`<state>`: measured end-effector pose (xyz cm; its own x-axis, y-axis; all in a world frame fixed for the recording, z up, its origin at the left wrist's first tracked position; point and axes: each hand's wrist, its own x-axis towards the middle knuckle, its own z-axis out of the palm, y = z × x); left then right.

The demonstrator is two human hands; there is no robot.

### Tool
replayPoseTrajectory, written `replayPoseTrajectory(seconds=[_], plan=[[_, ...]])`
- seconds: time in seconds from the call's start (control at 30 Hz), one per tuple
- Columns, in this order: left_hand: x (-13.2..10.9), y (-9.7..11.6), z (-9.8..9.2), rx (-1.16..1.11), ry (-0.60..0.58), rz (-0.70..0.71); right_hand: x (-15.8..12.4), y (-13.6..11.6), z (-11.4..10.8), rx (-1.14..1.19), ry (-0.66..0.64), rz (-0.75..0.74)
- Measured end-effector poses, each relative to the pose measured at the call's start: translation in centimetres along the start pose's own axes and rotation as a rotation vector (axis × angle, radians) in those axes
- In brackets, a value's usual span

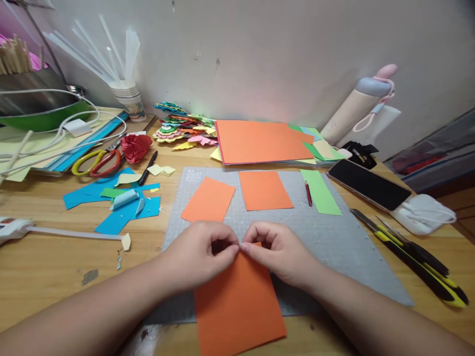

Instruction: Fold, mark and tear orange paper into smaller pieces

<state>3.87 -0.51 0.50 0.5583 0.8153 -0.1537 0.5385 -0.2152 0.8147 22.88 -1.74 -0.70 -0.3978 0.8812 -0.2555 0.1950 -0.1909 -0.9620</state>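
Note:
An orange paper sheet [237,301] lies on the grey cutting mat [334,237], its near end over the mat's front edge. My left hand [202,254] and my right hand [280,249] meet at the sheet's far edge, each pinching it between thumb and fingertips. Two smaller orange pieces, one on the left [208,200] and one on the right [264,190], lie flat on the mat just beyond my hands. A green paper strip [321,192] and a red pencil [308,193] lie to their right.
A stack of coloured paper topped with an orange sheet [260,141] sits at the back. Black-and-yellow utility knives [411,257] and a phone [369,184] lie to the right. Blue paper scraps [118,202], scissors [97,162], a glue gun [15,228] and folded paper flowers [181,126] lie to the left.

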Motion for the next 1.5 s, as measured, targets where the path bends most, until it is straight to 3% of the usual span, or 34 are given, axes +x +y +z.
replayPoseTrajectory(seconds=[0.17,0.33,0.6,0.8,1.0,1.2,1.33,1.5], plan=[[-0.1,-0.1,0.2,0.061,-0.002,-0.026,-0.2,0.0,0.2,-0.193,-0.038,-0.032],[-0.2,0.0,0.4,0.163,-0.056,0.039,-0.4,0.1,0.4,-0.302,-0.059,-0.079],[-0.2,0.4,-0.2,-0.074,-0.15,-0.012,-0.4,-0.1,0.6,-0.078,-0.098,-0.107],[-0.3,0.7,-0.4,-0.108,-0.189,-0.033,-0.3,-0.2,0.6,-0.044,-0.107,-0.107],[-0.2,0.4,-0.4,0.032,-0.095,0.023,-0.1,-0.4,-0.1,-0.043,-0.022,-0.063],[-0.1,0.2,0.3,0.112,-0.06,0.093,-0.2,-0.1,0.5,-0.158,-0.03,-0.105],[-0.1,0.2,0.3,0.109,-0.048,0.06,-0.2,0.0,0.7,-0.14,-0.023,-0.122],[0.1,0.2,-0.8,0.043,-0.031,0.014,0.1,-0.1,-0.9,0.006,0.026,-0.091]])
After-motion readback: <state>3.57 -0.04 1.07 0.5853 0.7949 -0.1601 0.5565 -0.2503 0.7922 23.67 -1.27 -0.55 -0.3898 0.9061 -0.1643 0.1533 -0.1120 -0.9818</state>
